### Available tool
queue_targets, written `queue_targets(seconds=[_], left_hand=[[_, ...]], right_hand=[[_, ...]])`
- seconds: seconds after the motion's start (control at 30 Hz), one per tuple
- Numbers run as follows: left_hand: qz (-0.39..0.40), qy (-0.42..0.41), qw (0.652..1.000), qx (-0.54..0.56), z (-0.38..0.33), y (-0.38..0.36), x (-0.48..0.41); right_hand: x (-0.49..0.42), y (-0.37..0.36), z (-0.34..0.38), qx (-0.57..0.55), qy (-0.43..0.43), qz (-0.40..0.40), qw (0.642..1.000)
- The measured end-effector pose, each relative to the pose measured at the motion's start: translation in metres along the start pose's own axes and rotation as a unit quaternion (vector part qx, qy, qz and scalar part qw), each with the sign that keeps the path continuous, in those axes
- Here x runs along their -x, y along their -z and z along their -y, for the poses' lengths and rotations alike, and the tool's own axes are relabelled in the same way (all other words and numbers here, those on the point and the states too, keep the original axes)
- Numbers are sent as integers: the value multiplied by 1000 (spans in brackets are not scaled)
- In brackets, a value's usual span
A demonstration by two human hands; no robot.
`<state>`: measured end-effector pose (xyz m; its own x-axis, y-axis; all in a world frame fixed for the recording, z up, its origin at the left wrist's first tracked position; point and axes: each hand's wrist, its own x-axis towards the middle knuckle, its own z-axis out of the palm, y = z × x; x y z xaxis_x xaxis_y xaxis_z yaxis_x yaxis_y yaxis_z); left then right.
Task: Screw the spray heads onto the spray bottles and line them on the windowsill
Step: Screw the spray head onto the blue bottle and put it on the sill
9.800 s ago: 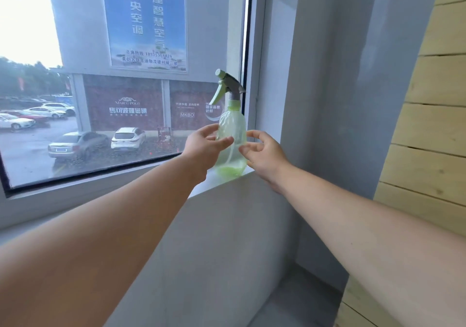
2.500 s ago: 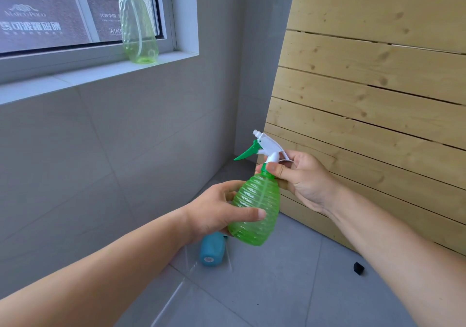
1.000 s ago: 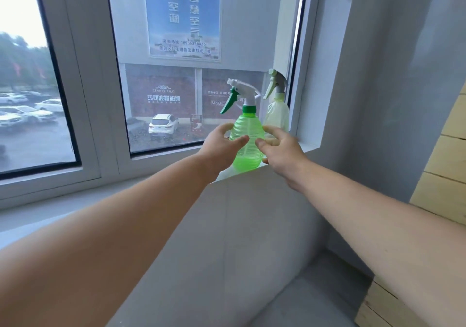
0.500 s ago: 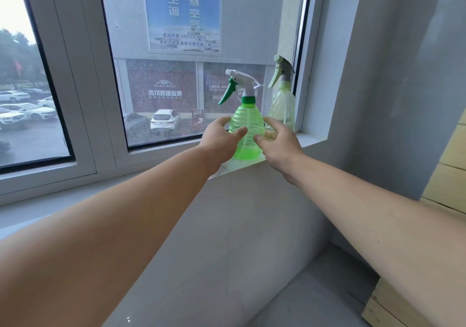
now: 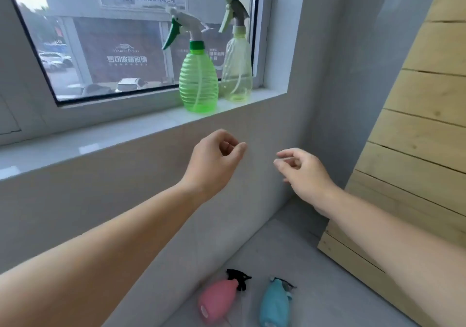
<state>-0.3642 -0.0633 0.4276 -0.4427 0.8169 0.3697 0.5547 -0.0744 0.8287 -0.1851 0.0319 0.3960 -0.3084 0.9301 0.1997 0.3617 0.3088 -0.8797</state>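
Observation:
Two spray bottles stand upright side by side on the white windowsill (image 5: 106, 137), each with its head on. The ribbed green bottle (image 5: 198, 81) has a white and green head; to its right the pale yellow-green bottle (image 5: 237, 69) has a grey head and sits close to the window frame. Below the sill, in front of the wall, my left hand (image 5: 214, 162) and my right hand (image 5: 305, 172) hang loosely curled and hold nothing. On the floor lie a pink bottle (image 5: 218, 299) with a black spray head (image 5: 238, 277) and a light blue bottle (image 5: 274, 304).
A slatted wooden panel (image 5: 416, 150) leans against the wall at the right. The grey tiled floor (image 5: 290, 246) runs between the wall under the sill and that panel. The window behind the bottles looks onto a car park.
Both hands let go of the green bottle, which now stands on the sill, and dropped below the sill. My view tilted down, so the pink and blue bottles on the floor came into sight.

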Motion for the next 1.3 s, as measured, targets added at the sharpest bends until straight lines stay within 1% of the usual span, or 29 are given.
queue_targets(seconds=[0.07, 0.1, 0.17, 0.23, 0.3, 0.5, 0.6, 0.73, 0.83, 0.9, 1.0, 1.1, 1.3], left_hand=[[116, 80, 990, -10, 26, -32, 10], [181, 132, 974, -16, 41, -52, 18], [278, 219, 934, -47, 72, -86, 35], [339, 268, 898, -86, 100, -118, 58], [372, 297, 874, -100, 126, -151, 81], [385, 369, 838, -117, 192, -234, 127], [370, 397, 832, -112, 220, -259, 136], [374, 400, 825, -140, 252, -285, 144], [390, 400, 814, -159, 265, -296, 153], [392, 410, 808, -159, 271, -299, 157], [373, 469, 793, -110, 280, -300, 164], [333, 532, 778, -35, 283, -295, 172], [304, 577, 757, 31, 284, -287, 185]], right_hand=[[11, 6, -40, 21, -38, 13, 999], [18, 9, -65, 35, -64, 20, 997], [28, 12, -109, 66, -102, 41, 992], [40, 11, -154, 89, -144, 61, 984], [51, 7, -199, 101, -189, 85, 973], [78, -17, -317, 84, -314, 121, 938], [80, -32, -353, 75, -345, 117, 928], [72, -57, -395, 60, -369, 114, 920], [66, -73, -417, 70, -369, 111, 920], [62, -81, -426, 75, -366, 122, 919], [57, -89, -435, 101, -357, 129, 920], [54, -94, -441, 115, -360, 122, 918], [50, -100, -443, 159, -360, 145, 908]])
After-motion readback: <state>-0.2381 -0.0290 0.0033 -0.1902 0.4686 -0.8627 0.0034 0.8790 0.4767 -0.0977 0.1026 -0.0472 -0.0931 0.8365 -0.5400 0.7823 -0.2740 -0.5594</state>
